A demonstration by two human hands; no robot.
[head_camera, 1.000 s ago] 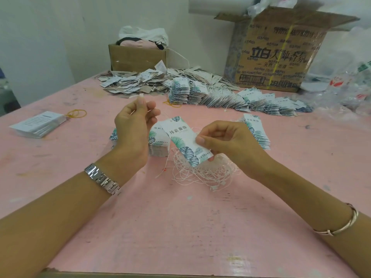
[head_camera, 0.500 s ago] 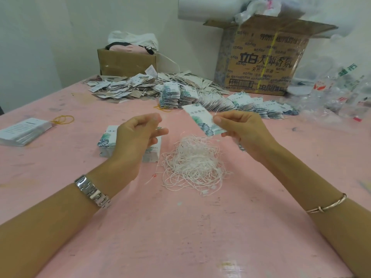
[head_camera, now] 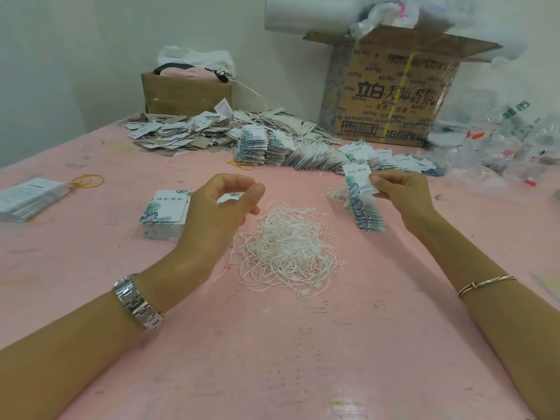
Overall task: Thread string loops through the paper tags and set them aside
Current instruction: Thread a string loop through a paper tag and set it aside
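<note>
Currently, the pile of string loops (head_camera: 288, 250) lies on the pink table (head_camera: 272, 359) and serves as the reference for all positions. One paper tag (head_camera: 357, 178) is held to the right of and beyond the pile, raised above a fanned row of tags (head_camera: 368, 215) that lies on the table just to the right of the pile. The tag is pinched at its right edge between the thumb and fingertips of the right hand (head_camera: 400, 192); the remaining fingers are curled inward. Whether a string passes through this tag cannot be told.

The left hand (head_camera: 218, 213) is positioned just left of the pile, above a neat stack of tags (head_camera: 165, 213). Its fingers are loosely curled, the thumb and forefinger tips are kept apart, and nothing is gripped. The stack and the pile are not touched by it.

Beyond the pile, a long row of strung tags (head_camera: 318, 156) is laid out across the table. Further beyond and to the left, a loose heap of tags (head_camera: 181, 134) is found. Far left of the pile, a stack of white cards (head_camera: 30, 198) is placed beside a yellow rubber band (head_camera: 88, 180).
</note>
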